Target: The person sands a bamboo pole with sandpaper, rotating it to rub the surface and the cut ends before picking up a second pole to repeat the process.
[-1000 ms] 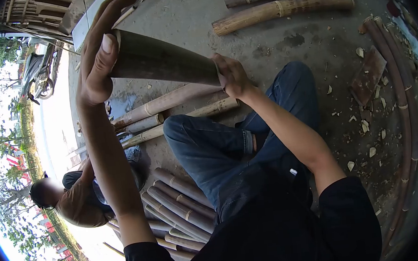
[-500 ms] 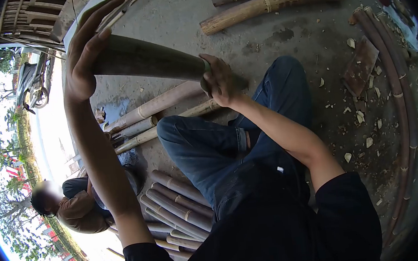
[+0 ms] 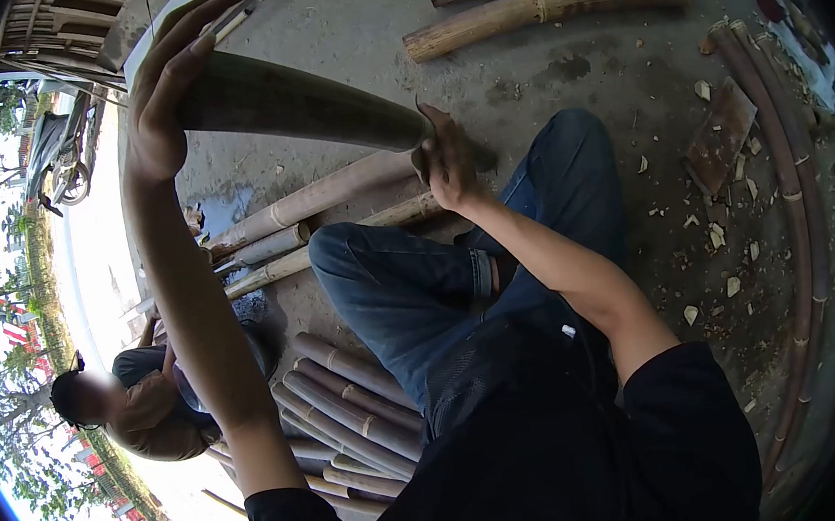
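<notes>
A dark green bamboo piece [image 3: 302, 101] slants across in front of me, its thicker end up at the left and its other end lower at the right. My left hand [image 3: 166, 99] bears on the upper end, palm against it and fingers stretched over it. At the lower end, my right hand [image 3: 450, 162] has its fingers closed about the rim. A thin dark edge shows beside those fingers; I cannot make out whether it belongs to the bamboo. My crossed legs in jeans [image 3: 380, 284] are below.
Cut bamboo lengths [image 3: 360, 397] lie stacked by my left knee. Longer poles [image 3: 331, 193] lie ahead. A thick pale bamboo [image 3: 554, 6] rests farther off. Long curved poles [image 3: 793, 194], a rusty plate [image 3: 722, 136] and chips are at right. Another person [image 3: 146, 412] sits at left.
The lower end of the bamboo and my right hand have shifted slightly to the right. My left hand stays at the upper end. The person at left has moved an arm.
</notes>
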The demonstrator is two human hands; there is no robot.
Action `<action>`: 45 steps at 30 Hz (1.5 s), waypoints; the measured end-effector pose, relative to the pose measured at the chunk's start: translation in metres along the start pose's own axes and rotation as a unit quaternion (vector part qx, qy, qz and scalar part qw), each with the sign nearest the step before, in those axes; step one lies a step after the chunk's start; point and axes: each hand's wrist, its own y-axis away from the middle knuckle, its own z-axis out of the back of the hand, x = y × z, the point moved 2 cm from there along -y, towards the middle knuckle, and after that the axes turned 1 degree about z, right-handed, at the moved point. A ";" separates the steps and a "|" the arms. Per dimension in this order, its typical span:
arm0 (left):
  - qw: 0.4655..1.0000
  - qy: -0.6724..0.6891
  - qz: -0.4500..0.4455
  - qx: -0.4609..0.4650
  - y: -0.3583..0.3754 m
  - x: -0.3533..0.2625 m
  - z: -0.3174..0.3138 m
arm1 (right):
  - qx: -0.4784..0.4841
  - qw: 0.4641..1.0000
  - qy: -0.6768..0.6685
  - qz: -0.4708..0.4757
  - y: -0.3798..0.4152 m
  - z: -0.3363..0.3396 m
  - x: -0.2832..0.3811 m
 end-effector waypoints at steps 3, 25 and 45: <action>1.000 0.016 -0.004 -0.002 -0.002 -0.005 -0.001 | 0.049 0.997 -0.017 -0.059 0.004 0.003 -0.017; 0.992 0.063 0.112 0.000 -0.035 0.000 -0.006 | -0.135 0.981 0.098 0.098 -0.068 -0.021 0.074; 0.901 0.039 0.402 -0.157 -0.017 0.044 0.011 | -0.102 0.985 0.131 0.046 0.004 -0.018 -0.020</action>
